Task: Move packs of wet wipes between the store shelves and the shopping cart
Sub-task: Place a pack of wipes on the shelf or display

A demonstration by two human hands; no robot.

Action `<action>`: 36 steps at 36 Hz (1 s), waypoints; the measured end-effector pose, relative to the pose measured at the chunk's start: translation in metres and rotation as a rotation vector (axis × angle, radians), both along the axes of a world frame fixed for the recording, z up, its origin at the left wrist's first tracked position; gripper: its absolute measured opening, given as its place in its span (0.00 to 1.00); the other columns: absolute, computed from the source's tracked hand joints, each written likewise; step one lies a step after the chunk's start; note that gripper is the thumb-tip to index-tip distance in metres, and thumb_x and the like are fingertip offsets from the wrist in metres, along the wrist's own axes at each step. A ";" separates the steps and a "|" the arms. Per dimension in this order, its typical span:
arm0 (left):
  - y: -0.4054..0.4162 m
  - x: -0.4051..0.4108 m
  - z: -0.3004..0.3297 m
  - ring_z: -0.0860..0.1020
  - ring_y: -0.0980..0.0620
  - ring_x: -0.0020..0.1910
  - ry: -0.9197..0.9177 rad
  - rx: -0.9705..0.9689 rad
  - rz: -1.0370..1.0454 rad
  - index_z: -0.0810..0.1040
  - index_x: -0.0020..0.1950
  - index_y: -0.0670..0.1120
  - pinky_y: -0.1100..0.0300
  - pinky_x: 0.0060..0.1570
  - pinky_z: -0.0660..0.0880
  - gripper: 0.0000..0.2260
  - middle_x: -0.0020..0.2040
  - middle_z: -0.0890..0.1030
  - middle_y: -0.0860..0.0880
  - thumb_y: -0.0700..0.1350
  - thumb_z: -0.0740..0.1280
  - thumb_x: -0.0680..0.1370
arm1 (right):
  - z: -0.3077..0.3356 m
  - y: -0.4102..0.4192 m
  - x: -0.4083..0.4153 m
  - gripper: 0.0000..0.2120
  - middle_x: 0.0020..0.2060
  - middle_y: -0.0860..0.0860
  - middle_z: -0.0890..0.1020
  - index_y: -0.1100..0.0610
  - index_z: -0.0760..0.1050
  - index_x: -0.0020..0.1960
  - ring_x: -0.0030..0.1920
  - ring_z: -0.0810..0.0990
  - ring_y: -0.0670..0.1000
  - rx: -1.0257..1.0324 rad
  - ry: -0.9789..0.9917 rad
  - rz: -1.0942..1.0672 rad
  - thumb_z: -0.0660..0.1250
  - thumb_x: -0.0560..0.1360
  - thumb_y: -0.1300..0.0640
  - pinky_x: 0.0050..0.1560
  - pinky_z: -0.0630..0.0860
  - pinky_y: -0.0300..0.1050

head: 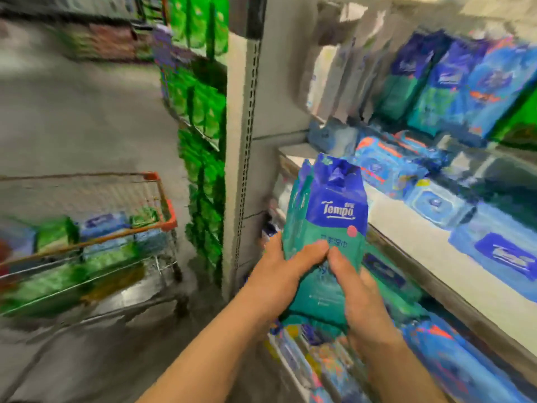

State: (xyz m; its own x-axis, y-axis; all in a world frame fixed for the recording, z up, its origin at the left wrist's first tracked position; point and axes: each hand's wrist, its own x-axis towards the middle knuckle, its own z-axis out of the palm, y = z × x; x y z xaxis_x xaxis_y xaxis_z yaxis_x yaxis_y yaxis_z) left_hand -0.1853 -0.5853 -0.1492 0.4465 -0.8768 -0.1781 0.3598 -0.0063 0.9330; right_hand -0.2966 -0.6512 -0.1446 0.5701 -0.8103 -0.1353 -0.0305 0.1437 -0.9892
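Upright teal-and-blue Tempo wet wipes pack (325,228), gripped before the shelves.

Bright, heavy motion blur (edges warped)

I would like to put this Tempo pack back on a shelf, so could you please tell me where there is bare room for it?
The white shelf is bare along its front strip, between the held Tempo pack and the flat blue packs behind. Its rear is crowded. The shelf below looks full. The cart already holds packs.
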 end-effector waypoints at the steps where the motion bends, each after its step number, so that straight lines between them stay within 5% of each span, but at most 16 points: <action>1: 0.006 0.020 -0.003 0.86 0.46 0.53 0.025 0.007 0.042 0.79 0.57 0.55 0.42 0.60 0.80 0.30 0.55 0.87 0.47 0.61 0.78 0.57 | -0.003 0.003 0.019 0.16 0.50 0.48 0.87 0.55 0.78 0.59 0.53 0.86 0.52 0.034 -0.016 0.037 0.70 0.78 0.46 0.58 0.81 0.55; 6: 0.044 0.113 -0.024 0.87 0.47 0.46 0.165 0.035 0.209 0.74 0.63 0.45 0.54 0.41 0.82 0.34 0.50 0.87 0.46 0.52 0.80 0.60 | -0.020 0.026 0.120 0.13 0.51 0.53 0.87 0.55 0.78 0.61 0.52 0.87 0.56 0.221 0.005 0.210 0.69 0.80 0.50 0.54 0.82 0.58; 10: 0.072 0.171 -0.038 0.86 0.41 0.50 0.241 0.068 0.311 0.73 0.63 0.45 0.44 0.51 0.83 0.40 0.55 0.86 0.41 0.52 0.82 0.54 | -0.032 0.043 0.187 0.16 0.51 0.58 0.87 0.58 0.79 0.60 0.52 0.86 0.61 0.350 0.055 0.272 0.69 0.79 0.48 0.53 0.82 0.61; 14: 0.089 0.218 -0.051 0.86 0.42 0.48 0.272 0.091 0.411 0.73 0.61 0.45 0.49 0.45 0.82 0.40 0.54 0.85 0.40 0.52 0.82 0.52 | -0.047 0.049 0.245 0.19 0.52 0.60 0.86 0.60 0.78 0.62 0.51 0.86 0.62 0.367 0.077 0.327 0.71 0.78 0.48 0.52 0.82 0.61; 24: 0.098 0.337 -0.087 0.86 0.43 0.50 0.276 0.170 0.633 0.75 0.64 0.45 0.44 0.52 0.83 0.42 0.54 0.86 0.43 0.56 0.82 0.54 | -0.082 0.040 0.389 0.15 0.52 0.60 0.86 0.60 0.78 0.62 0.52 0.86 0.63 0.459 0.123 0.509 0.70 0.79 0.53 0.53 0.82 0.61; 30: 0.093 0.408 -0.097 0.87 0.45 0.49 0.310 0.243 0.703 0.76 0.62 0.45 0.49 0.48 0.81 0.32 0.51 0.87 0.45 0.51 0.83 0.62 | -0.099 0.024 0.474 0.15 0.52 0.60 0.86 0.58 0.78 0.61 0.52 0.86 0.63 0.558 0.178 0.620 0.72 0.77 0.52 0.51 0.83 0.61; 36: 0.091 0.466 -0.124 0.86 0.45 0.50 0.349 0.292 0.789 0.77 0.63 0.46 0.49 0.50 0.82 0.37 0.52 0.87 0.45 0.55 0.83 0.58 | -0.121 0.012 0.552 0.16 0.52 0.60 0.86 0.60 0.77 0.62 0.50 0.86 0.61 0.509 0.256 0.744 0.72 0.78 0.55 0.52 0.83 0.60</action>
State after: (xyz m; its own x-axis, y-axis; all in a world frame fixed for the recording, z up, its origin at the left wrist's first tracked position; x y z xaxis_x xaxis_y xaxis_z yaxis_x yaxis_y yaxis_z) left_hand 0.2806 -0.4942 -0.2732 0.7767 -0.2378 -0.5833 0.6219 0.1426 0.7700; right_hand 0.2552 -0.6388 -0.2656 0.8218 -0.0583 -0.5667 -0.4969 0.4134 -0.7630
